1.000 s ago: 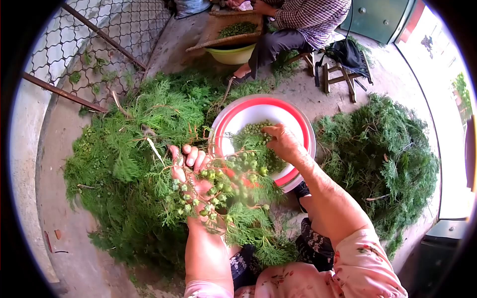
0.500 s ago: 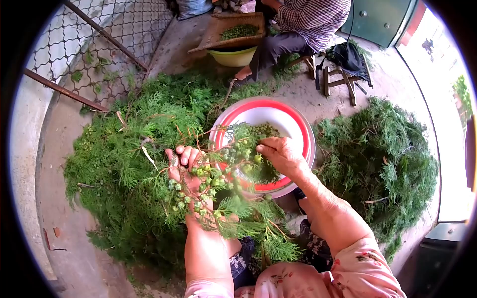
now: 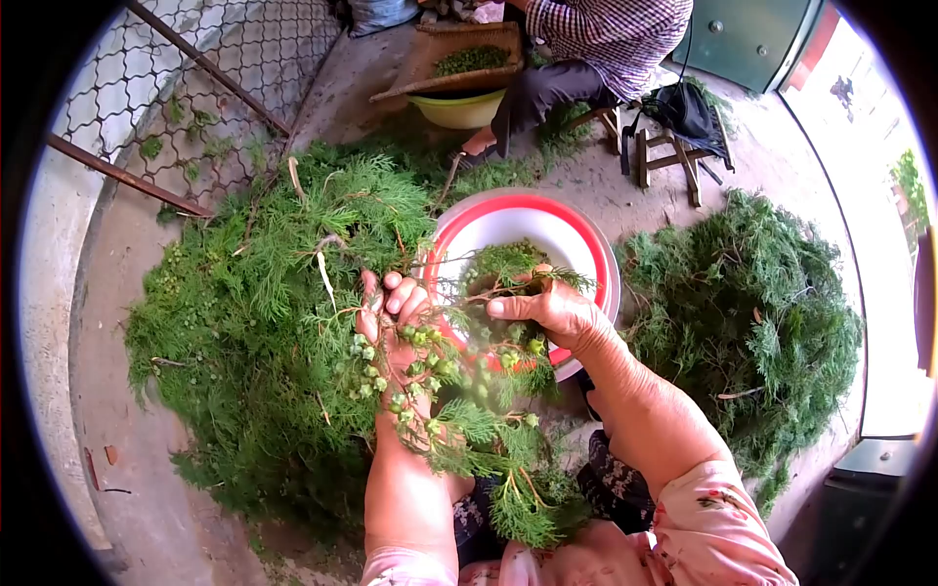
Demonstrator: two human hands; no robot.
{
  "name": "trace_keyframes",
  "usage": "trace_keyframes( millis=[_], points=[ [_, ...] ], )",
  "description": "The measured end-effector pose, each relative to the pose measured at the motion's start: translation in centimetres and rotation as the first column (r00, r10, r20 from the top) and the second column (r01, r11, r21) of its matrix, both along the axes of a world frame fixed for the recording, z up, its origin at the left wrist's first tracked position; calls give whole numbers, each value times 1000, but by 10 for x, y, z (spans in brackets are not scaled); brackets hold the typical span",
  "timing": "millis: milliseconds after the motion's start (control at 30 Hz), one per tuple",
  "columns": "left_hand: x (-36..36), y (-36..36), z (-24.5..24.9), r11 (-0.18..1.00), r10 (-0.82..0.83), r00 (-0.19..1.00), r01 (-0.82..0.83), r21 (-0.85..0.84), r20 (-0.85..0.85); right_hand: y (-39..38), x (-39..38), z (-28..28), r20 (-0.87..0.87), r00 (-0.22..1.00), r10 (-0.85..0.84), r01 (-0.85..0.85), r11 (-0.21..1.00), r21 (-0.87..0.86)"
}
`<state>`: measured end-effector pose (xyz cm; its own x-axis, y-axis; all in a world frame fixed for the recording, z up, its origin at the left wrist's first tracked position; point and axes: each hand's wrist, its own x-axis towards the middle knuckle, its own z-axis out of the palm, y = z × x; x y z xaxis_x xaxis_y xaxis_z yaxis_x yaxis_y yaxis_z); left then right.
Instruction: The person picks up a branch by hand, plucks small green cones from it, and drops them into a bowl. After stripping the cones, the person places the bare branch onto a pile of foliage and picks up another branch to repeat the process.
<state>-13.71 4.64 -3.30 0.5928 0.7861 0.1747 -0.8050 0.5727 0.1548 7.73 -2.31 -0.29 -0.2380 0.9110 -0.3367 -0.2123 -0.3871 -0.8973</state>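
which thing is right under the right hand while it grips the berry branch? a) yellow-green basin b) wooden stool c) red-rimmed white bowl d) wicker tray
c: the right hand grips the berry branch directly over the red-rimmed white bowl. The left hand holds the same branch just beside the bowl's edge.

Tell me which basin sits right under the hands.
The red-rimmed white basin, beneath the right hand; the yellow-green basin sits far off beside another person.
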Motion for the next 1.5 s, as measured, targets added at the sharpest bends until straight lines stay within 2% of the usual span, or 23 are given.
trace_keyframes(
  millis=[67, 133, 200, 300, 400, 500, 600, 700, 800, 900, 967, 1033, 1100, 1133, 1200, 1233, 1267, 1300, 1367, 1467, 1500],
  points=[
    [0, 1, -2, 999, -29, 999, 30, -22, 38, 3, 2, -2, 67, 997, 46, -48, 998, 29],
    [-1, 4, -5, 1000, -29, 1000, 29, 9, -5, 1, -1, -2, -6, 1000, 22, -21, 996, 91],
    [0, 4, -4, 999, -34, 999, 35, 17, -26, -2, -1, 1, 28, 1000, 2, -6, 988, 152],
    [0, 3, -3, 999, -48, 998, 48, 2, -30, -5, -3, 12, 198, 980, -5, -38, 976, 216],
    [1, 5, -4, 999, -41, 998, 42, 13, -55, -2, -5, 15, 263, 964, 25, -93, 964, 249],
    [1, 6, -5, 999, -49, 997, 50, 16, -54, -4, -10, 15, 279, 960, 1, -65, 973, 221],
    [1, 6, -2, 998, -60, 997, 61, 24, -55, -7, -14, 23, 197, 980, 0, -36, 983, 181],
    [4, 1, 6, 997, -69, 995, 66, -42, -68, -6, -14, 17, 130, 990, 53, -77, 980, 184],
    [6, 0, 10, 997, -74, 993, 73, -11, -93, -7, -19, 17, -74, 997, 10, -10, 1000, -8],
    [6, 3, 5, 995, -95, 993, 96, 11, -75, -9, -19, 36, 65, 998, 2, -9, 993, 117],
    [5, 5, 5, 991, -134, 990, 136, 22, -49, -7, -17, 19, 237, 971, 46, -102, 967, 234],
    [6, 3, 7, 995, -98, 992, 99, 16, -82, -8, -16, 11, 305, 950, 62, -155, 944, 291],
    [6, 4, 9, 996, -93, 991, 91, -20, -101, -6, -15, 10, 285, 956, 64, -152, 942, 299],
    [7, 2, 13, 995, -77, 990, 68, -78, -116, -7, -16, 11, 250, 967, 57, -119, 963, 242],
    [4, 5, 7, 996, -84, 989, 79, -48, -118, -8, -18, 15, 124, 992, 26, -39, 994, 98],
    [4, 7, 6, 996, -94, 990, 93, -18, -106, -12, -22, 27, -31, 1000, 2, -1, 999, 39],
    [4, 5, 7, 997, -79, 989, 77, -23, -127, -14, -22, 34, 63, 998, -32, 30, 999, 27],
    [3, 9, 6, 993, -120, 986, 120, -5, -120, -11, -22, 27, 54, 999, -8, 4, 997, 77],
    [7, 7, 9, 991, -130, 988, 130, 0, -78, -9, -19, 24, 99, 994, 38, -43, 998, 44],
    [3, 10, 1, 993, -112, 984, 115, 13, -136, -8, -26, 16, 183, 983, -23, -49, 924, 380],
    [4, 10, 1, 995, -98, 984, 100, 12, -147, -12, -26, 23, 132, 991, -15, -19, 968, 250]
  ],
)
